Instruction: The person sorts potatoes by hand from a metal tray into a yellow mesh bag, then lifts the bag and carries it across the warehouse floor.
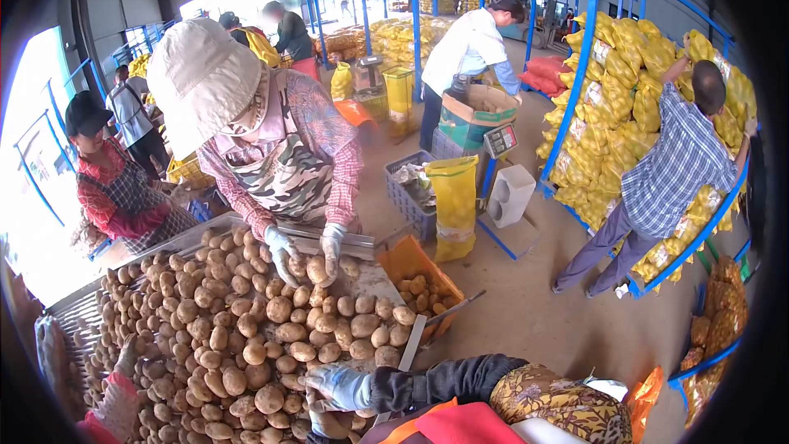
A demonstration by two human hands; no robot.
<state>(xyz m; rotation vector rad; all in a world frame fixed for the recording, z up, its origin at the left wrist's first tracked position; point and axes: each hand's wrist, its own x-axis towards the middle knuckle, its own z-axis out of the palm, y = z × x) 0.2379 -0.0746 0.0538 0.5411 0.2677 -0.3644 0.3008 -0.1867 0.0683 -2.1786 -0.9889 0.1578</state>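
My right hand (341,386), in a pale blue-white glove below a dark sleeve, reaches in from the right over the lower edge of the potato pile (234,333). Its fingers point left, somewhat apart, touching or just above the potatoes; no held potato can be made out. Just below it, my left hand (330,423), also gloved, is partly hidden and close to the bottom edge of the view; its fingers and anything in them are unclear. Across the pile, a co-worker in a pale hat has both gloved hands (306,259) around potatoes.
An orange crate (423,279) of potatoes stands right of the sorting surface. Behind it are a yellow sack (454,205) and a blue-grey crate (411,189). A co-worker's pink-sleeved arm (115,403) reaches in at lower left. Stacked yellow sacks (608,123) and a person are at right.
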